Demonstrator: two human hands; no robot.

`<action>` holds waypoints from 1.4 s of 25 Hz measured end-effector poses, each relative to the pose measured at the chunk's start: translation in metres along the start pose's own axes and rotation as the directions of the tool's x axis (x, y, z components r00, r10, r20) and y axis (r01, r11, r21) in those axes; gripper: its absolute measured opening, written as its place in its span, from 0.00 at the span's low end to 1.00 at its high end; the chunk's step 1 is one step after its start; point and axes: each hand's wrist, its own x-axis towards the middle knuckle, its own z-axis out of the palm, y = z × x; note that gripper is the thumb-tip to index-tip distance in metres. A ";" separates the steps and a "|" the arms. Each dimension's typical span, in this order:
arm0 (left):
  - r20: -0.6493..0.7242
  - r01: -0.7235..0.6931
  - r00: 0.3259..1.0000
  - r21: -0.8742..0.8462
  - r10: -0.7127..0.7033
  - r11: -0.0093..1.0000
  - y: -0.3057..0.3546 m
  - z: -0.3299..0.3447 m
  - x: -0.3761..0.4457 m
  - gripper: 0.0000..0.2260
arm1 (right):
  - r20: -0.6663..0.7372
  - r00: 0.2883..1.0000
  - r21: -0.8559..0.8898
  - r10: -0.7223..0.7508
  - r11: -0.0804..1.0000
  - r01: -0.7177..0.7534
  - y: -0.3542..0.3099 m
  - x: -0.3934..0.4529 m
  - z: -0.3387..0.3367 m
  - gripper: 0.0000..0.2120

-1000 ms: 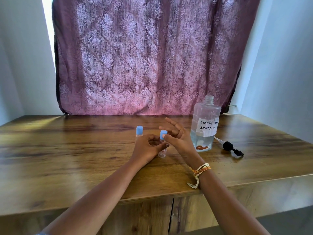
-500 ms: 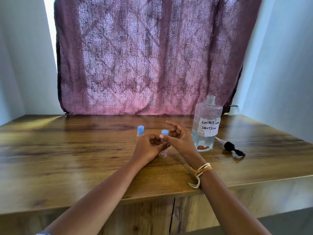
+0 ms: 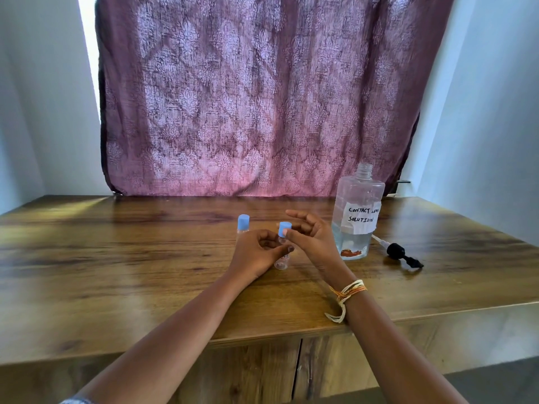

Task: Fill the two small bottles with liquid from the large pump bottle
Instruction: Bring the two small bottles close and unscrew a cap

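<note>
1. The left hand [image 3: 256, 255] curls its fingers around the clear body of a small bottle [image 3: 282, 259] standing on the wooden tabletop [image 3: 116, 258].
2. The right hand [image 3: 312, 240] pinches that bottle's blue cap [image 3: 285, 228] between thumb and forefinger, the other fingers spread above.
3. A second small bottle [image 3: 243, 223], blue-capped, stands just behind the left hand, partly hidden.
4. The large bottle [image 3: 357, 212], labelled "CONTACT LENS SOLUTION", stands upright to the right, its neck open, liquid low inside.
5. The black pump head [image 3: 401, 253] lies on the tabletop just right of it.
6. A thread bracelet [image 3: 347, 293] circles the right wrist.
</note>
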 end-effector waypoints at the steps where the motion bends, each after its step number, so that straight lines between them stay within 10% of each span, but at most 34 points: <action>1: -0.001 0.008 1.000 0.003 -0.008 1.000 0.000 0.000 0.000 0.11 | 0.021 1.000 0.017 0.004 1.000 -0.004 0.000 0.000 0.000 0.18; 8: -0.029 -0.023 0.999 0.001 0.023 1.000 0.000 -0.001 0.000 0.10 | 0.004 1.000 -0.067 0.009 0.998 -0.008 0.006 0.003 0.001 0.23; 21: -0.030 0.025 0.999 -0.026 -0.026 0.999 0.001 0.001 -0.002 0.11 | -0.115 0.977 0.277 0.178 0.950 -0.141 0.020 0.022 -0.005 0.10; 28: 0.020 0.026 0.999 -0.015 -0.026 1.000 0.004 -0.001 -0.006 0.11 | -0.151 0.984 -0.558 0.099 0.813 -0.167 0.031 0.057 -0.005 0.12; 35: 0.036 0.004 0.999 0.043 -0.006 0.999 0.004 -0.001 -0.006 0.13 | -0.028 0.991 -0.753 0.131 0.650 -0.107 0.047 0.083 -0.001 0.12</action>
